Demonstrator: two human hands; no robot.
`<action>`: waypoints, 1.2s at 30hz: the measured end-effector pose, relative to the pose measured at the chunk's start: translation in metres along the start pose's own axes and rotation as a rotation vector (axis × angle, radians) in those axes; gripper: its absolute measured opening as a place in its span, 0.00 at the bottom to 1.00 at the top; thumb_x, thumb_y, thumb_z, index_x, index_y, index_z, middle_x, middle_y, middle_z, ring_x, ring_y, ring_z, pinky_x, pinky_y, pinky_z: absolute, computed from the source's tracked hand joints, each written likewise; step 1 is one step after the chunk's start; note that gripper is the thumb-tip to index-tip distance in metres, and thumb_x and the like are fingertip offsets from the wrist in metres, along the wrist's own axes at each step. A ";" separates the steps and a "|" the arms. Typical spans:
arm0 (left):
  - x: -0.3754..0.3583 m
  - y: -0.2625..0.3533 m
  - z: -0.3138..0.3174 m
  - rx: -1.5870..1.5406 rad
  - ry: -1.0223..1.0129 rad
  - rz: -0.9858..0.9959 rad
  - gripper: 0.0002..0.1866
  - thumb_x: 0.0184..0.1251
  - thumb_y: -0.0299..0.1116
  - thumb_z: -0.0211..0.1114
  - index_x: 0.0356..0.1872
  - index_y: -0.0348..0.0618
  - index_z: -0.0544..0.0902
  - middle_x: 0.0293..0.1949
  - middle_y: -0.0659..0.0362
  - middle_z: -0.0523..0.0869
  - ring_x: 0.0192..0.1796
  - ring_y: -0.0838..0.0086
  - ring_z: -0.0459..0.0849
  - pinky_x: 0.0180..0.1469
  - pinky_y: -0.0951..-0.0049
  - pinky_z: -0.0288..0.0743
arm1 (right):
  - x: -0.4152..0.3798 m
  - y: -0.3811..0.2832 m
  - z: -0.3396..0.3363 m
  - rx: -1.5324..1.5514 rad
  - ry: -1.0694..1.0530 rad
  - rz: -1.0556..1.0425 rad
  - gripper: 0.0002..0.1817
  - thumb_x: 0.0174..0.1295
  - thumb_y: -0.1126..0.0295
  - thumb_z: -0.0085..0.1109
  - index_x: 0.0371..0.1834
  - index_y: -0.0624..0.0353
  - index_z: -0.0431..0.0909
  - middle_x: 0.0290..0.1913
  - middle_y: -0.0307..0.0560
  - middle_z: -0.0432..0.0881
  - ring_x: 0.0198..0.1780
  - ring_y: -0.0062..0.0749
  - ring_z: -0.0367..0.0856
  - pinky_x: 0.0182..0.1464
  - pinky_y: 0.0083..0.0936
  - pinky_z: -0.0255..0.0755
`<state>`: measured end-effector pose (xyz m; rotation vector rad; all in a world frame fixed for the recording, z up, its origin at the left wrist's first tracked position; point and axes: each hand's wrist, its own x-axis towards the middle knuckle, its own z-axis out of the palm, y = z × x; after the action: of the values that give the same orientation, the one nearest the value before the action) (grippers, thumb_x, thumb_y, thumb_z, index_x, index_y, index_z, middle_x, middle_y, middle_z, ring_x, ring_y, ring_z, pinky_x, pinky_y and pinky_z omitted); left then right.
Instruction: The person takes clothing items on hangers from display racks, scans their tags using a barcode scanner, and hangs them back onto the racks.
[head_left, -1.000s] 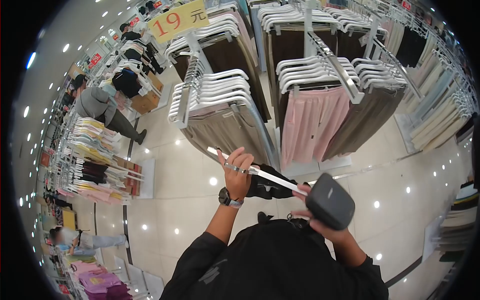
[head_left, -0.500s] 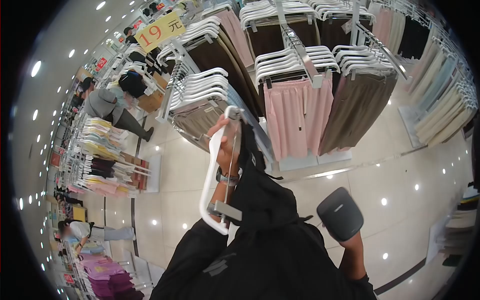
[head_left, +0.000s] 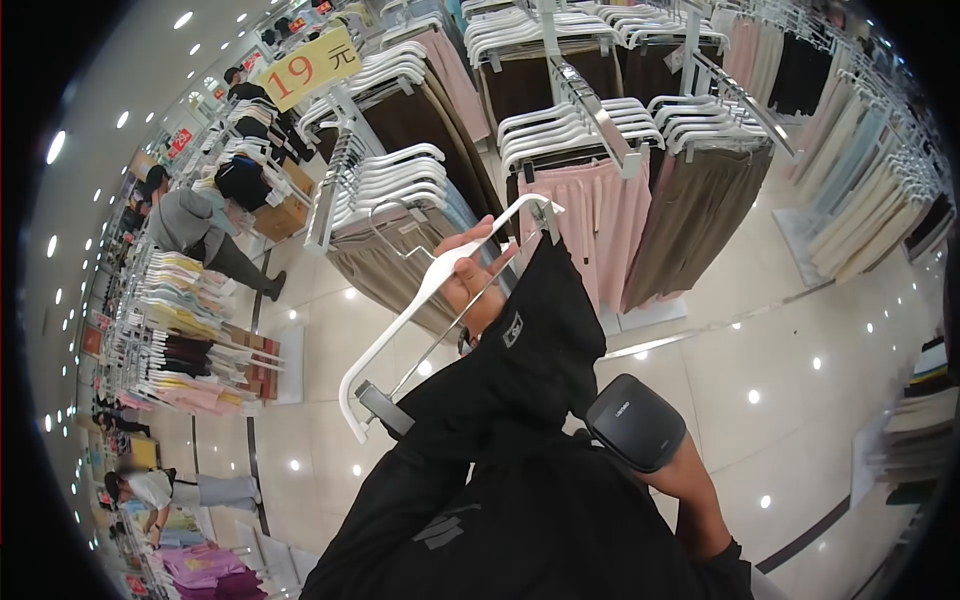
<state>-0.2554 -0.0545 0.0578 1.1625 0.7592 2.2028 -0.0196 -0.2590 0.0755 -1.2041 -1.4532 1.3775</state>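
My left hand [head_left: 476,288] grips a white clip hanger [head_left: 405,318] near the middle, fingers wrapped about its bar. The hanger is tilted, its wire hook pointing to the upper left. From its metal clips hangs a black garment [head_left: 545,300] with a small light logo, draped down over my left forearm. My right hand lies behind a dark rounded device [head_left: 636,424], right at the garment's lower edge; its fingers are hidden. Only the right wrist and forearm show below the device.
In front stands a metal rack [head_left: 590,110] of pink trousers [head_left: 575,215] and brown trousers [head_left: 705,225] on white hangers. A yellow price sign [head_left: 310,68] tops the left arm of the rack. Shirts hang on racks [head_left: 185,330] at left, with people among them.
The hanger has swung from nearly upright to a slant, its clipped ends spread across the view. My right hand and the device have moved left to the garment.
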 end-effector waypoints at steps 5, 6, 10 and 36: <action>0.007 0.000 -0.018 -0.059 -0.050 -0.005 0.31 0.69 0.58 0.53 0.52 0.36 0.67 0.46 0.48 0.82 0.58 0.60 0.80 0.41 0.64 0.88 | 0.014 -0.012 0.029 -0.024 0.052 -0.054 0.22 0.47 0.68 0.70 0.45 0.67 0.78 0.40 0.51 0.85 0.41 0.29 0.83 0.45 0.27 0.75; 0.009 0.004 -0.024 -0.059 -0.123 0.011 0.28 0.71 0.55 0.54 0.51 0.35 0.70 0.48 0.48 0.81 0.57 0.61 0.80 0.45 0.65 0.86 | 0.016 -0.014 0.033 -0.035 0.058 -0.063 0.22 0.47 0.69 0.70 0.45 0.67 0.78 0.39 0.51 0.86 0.40 0.29 0.83 0.44 0.26 0.75; 0.040 0.012 -0.055 0.508 -0.521 0.454 0.11 0.60 0.35 0.67 0.41 0.43 0.83 0.43 0.55 0.85 0.51 0.58 0.82 0.60 0.51 0.66 | 0.012 -0.017 0.042 -0.054 0.217 -0.049 0.19 0.46 0.74 0.70 0.43 0.67 0.79 0.36 0.48 0.85 0.38 0.27 0.82 0.44 0.27 0.76; 0.078 0.130 -0.029 1.006 -0.974 0.170 0.18 0.59 0.46 0.69 0.43 0.44 0.86 0.33 0.52 0.87 0.31 0.59 0.84 0.35 0.68 0.76 | 0.043 0.033 0.123 -0.024 0.496 -0.221 0.22 0.49 0.77 0.71 0.50 0.63 0.77 0.45 0.46 0.83 0.46 0.33 0.81 0.51 0.28 0.73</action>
<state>-0.3429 -0.0997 0.1765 2.5275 1.3226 0.9633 -0.1442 -0.2497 0.0272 -1.2479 -1.2041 0.8372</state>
